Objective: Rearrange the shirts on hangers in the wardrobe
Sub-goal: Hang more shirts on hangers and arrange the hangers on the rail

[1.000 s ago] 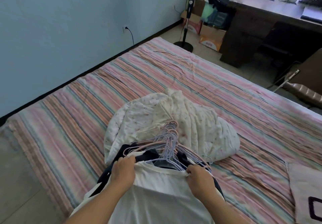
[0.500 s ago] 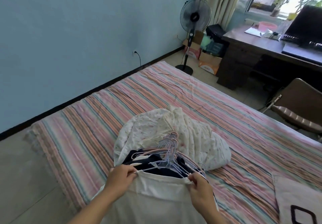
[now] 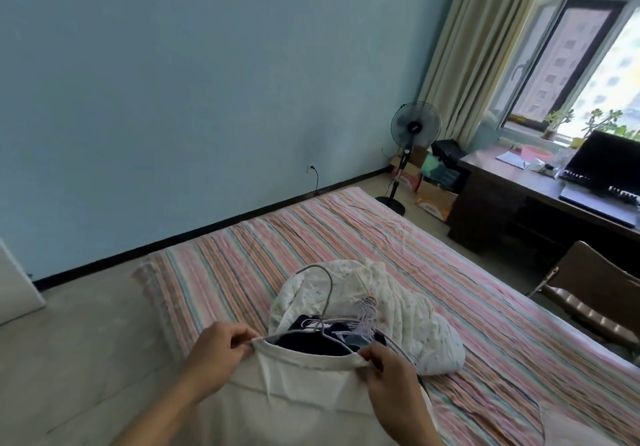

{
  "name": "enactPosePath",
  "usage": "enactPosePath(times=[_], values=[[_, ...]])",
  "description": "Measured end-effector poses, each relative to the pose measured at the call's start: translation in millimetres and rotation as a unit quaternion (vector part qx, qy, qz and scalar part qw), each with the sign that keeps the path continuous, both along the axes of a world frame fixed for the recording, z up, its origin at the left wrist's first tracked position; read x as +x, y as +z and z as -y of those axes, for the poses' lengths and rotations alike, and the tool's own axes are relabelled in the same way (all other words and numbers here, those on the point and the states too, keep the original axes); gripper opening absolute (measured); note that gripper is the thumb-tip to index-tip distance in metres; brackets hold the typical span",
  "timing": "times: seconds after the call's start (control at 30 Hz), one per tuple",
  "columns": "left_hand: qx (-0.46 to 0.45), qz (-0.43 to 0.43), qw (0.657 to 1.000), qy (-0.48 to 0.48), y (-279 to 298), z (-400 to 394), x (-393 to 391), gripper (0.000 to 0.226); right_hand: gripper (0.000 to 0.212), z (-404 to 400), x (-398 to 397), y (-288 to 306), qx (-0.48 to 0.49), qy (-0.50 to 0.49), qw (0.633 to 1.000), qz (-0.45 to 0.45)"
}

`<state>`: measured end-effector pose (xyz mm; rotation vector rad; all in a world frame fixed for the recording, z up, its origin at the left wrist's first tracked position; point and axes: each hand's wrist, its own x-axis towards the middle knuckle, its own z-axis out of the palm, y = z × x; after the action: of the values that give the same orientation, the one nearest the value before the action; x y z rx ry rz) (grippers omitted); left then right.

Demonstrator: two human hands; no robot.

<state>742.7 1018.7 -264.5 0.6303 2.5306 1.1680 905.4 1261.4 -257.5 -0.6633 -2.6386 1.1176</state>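
bed [image 3: 381,237] (striped cover) | floral quilt [image 3: 408,314], clothes on hangers [image 3: 346,327]

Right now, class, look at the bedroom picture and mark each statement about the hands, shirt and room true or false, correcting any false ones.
1. Both hands hold the white shirt. True: the left hand and right hand each pinch a shoulder.
2. The shirt's hanger hook points up. True.
3. The standing fan stands on the desk. False: it is on the floor beside the desk.
4. The bed sheet is plain blue. False: it is striped.
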Motion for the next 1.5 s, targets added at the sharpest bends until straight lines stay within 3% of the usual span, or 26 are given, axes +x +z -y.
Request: enactPosePath(times=[0.23,0.37,0.47,0.7,0.8,0.9,1.03,1.2,1.3,1.5], values=[[0.089,-0.047,0.993,0.057,99.1,122.6,72.3,0.026,0.023,102.8,27.6,101.6,0.039,0.055,0.991,-0.118],[0.175,-0.096,0.97,0.141,150.8,189.8,121.9,0.033,0.02,168.6,41.0,153.1,0.046,0.098,0.979,-0.174],[0.221,-0.135,0.95,0.172,186.3,235.7,154.8,0.024,0.017,211.3,49.1,186.3,0.014,0.164,0.964,-0.209],[0.22,-0.197,0.93,0.219,238.4,332.9,218.9,0.011,0.004,296.4,41.1,228.0,-0.017,0.267,0.92,-0.286],[0.186,-0.237,0.914,0.273,248.5,367.8,238.6,0.01,0.007,330.4,31.8,234.1,-0.016,0.318,0.903,-0.29],[0.208,-0.247,0.888,0.327,256.0,393.5,258.9,0.004,0.008,362.7,21.8,239.0,-0.022,0.373,0.881,-0.289],[0.186,-0.278,0.863,0.38,265.2,419.0,282.1,0.012,0.007,403.9,5.5,246.6,-0.048,0.438,0.849,-0.292],[0.192,-0.298,0.811,0.466,266.4,446.5,298.7,0.005,0.005,450.7,-17.0,251.6,-0.06,0.517,0.805,-0.285],[0.181,-0.299,0.788,0.506,260.2,464.5,307.8,0.013,0.007,475.1,-28.9,256.1,-0.036,0.577,0.768,-0.275],[0.152,-0.299,0.742,0.58,247.0,496.5,325.7,0.007,0.009,528.7,-34.6,257.1,0.033,0.661,0.698,-0.274]])
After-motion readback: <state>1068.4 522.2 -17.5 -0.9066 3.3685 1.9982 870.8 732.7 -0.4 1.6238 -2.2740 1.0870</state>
